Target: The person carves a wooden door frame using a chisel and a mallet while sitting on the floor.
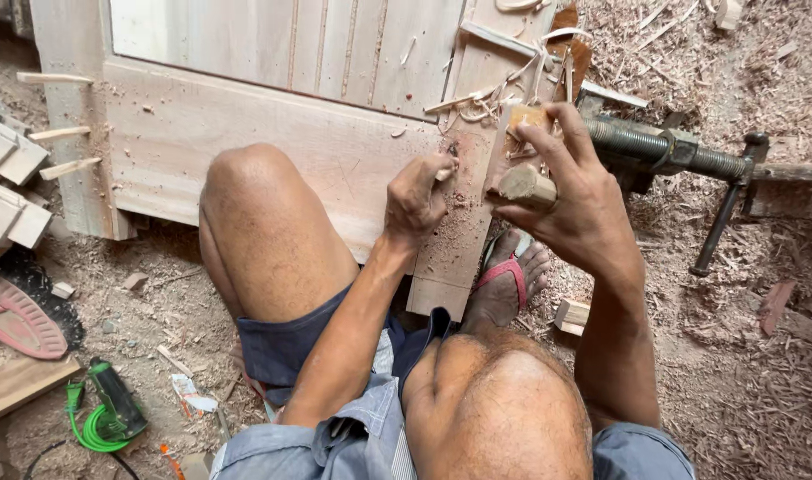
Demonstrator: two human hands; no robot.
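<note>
one left hand point(415, 197) closed narrow on chisel point(448, 167), tip on door stile point(464, 222). one right hand point(566, 191) gripped one wooden mallet point(526, 185) above stile. one bar clamp point(681, 158) beside. three dowel pegs point(59, 133) at left edge.

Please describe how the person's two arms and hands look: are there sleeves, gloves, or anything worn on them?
Both arms are bare from the shoulder area down; no sleeves reach them. The left hand and right hand wear no gloves. No watch, ring or bracelet shows. Fine sawdust clings to the fingers.
</note>
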